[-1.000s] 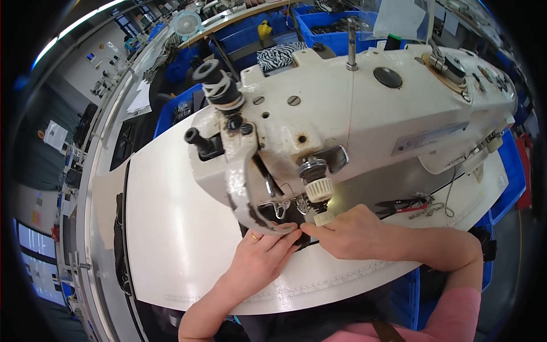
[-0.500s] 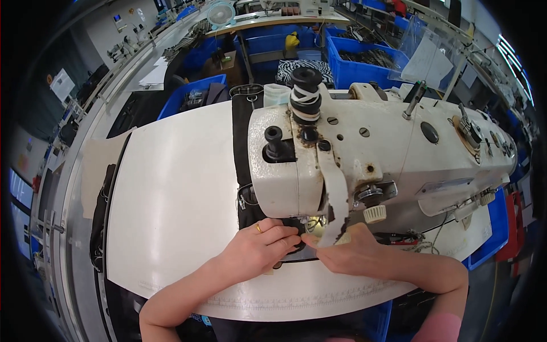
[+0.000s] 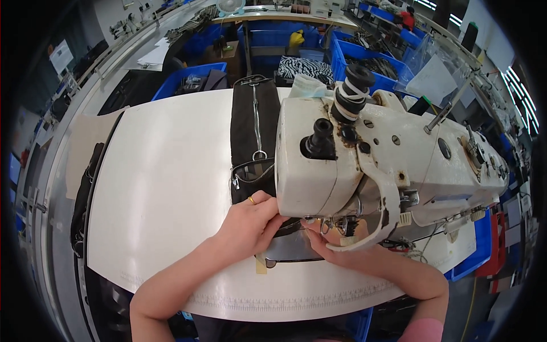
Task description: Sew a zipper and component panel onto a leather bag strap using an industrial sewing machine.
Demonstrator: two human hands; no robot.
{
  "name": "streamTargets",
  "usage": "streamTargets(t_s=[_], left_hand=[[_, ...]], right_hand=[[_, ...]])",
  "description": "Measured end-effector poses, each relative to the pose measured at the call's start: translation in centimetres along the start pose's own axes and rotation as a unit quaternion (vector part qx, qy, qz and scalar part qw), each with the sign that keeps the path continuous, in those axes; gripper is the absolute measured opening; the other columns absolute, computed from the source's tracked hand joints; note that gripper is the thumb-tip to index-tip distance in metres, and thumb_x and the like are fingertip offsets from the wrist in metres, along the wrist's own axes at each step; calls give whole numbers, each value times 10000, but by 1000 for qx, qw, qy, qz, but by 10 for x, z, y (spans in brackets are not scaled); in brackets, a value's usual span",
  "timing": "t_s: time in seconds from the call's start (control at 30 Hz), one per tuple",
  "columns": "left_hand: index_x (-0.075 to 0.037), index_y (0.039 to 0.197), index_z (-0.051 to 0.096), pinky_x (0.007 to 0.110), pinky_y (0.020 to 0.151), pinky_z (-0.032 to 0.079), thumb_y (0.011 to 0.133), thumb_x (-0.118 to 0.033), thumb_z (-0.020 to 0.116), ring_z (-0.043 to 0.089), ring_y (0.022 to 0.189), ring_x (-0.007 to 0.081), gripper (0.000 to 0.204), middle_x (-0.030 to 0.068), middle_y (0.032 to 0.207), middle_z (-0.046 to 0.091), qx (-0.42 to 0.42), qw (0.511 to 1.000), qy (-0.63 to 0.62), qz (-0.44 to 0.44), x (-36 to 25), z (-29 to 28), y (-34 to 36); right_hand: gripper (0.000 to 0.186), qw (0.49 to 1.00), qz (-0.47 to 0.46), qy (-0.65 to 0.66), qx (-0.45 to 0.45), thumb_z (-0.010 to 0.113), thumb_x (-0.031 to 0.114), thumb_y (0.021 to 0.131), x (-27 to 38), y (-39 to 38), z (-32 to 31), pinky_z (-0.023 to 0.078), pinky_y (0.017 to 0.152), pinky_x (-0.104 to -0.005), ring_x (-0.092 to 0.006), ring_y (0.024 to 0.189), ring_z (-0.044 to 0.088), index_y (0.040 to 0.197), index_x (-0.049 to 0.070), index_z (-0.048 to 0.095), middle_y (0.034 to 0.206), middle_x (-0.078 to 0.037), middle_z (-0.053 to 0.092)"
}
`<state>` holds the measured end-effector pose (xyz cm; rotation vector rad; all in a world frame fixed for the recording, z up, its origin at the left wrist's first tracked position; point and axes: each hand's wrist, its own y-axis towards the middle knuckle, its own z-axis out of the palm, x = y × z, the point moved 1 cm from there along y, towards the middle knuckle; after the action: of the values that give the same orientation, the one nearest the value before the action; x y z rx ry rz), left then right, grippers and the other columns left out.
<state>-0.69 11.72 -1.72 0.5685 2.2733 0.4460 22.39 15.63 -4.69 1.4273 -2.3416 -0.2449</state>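
Observation:
A long black fabric piece (image 3: 244, 119) with metal zippers lies on the white sewing table, running toward me beside the head of a white sewing machine (image 3: 310, 182). My left hand (image 3: 246, 225), a ring on one finger, is closed on its near end, left of the needle area. Beneath the machine head, my right hand (image 3: 347, 253) reaches in from the right; its fingertips touch the fabric's near edge by the presser foot (image 3: 346, 225). A pale curved strap (image 3: 388, 208) hides part of that hand. A round pull ring (image 3: 259, 155) shows on the zipper.
Behind the table stand blue bins (image 3: 364, 60) with dark pieces in them. A black bundle (image 3: 85, 199) hangs at the table's left edge. Thread and small tools (image 3: 401, 245) lie right of my right hand. Farther back, a person in red (image 3: 408, 20) is seen.
The view has shifted, so the machine appears farther right and more of the black fabric shows. My left hand sits slightly farther left on the fabric, with a wider gap between both hands.

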Motion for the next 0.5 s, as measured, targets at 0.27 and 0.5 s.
streamTargets(t_s=[0.27, 0.5], left_hand=[[-95, 1041, 665, 347, 757, 498, 819, -41, 702, 585, 878, 247, 231, 49, 905, 615, -37, 997, 34, 65, -2, -1, -3], [-107, 993, 679, 345, 864, 450, 699, -132, 670, 562, 929, 197, 295, 16, 973, 589, -41, 918, 325, 221, -17, -7, -6]], right_hand=[[332, 926, -181, -331, -32, 647, 150, 815, 16, 28, -20, 548, 615, -309, -159, 849, 689, 1139, 87, 680, 964, -41, 715], [273, 977, -120, -148, -99, 659, 169, 831, -9, 17, 18, 556, 639, -289, -141, 841, 681, 1094, 96, 664, 983, 16, 690]])
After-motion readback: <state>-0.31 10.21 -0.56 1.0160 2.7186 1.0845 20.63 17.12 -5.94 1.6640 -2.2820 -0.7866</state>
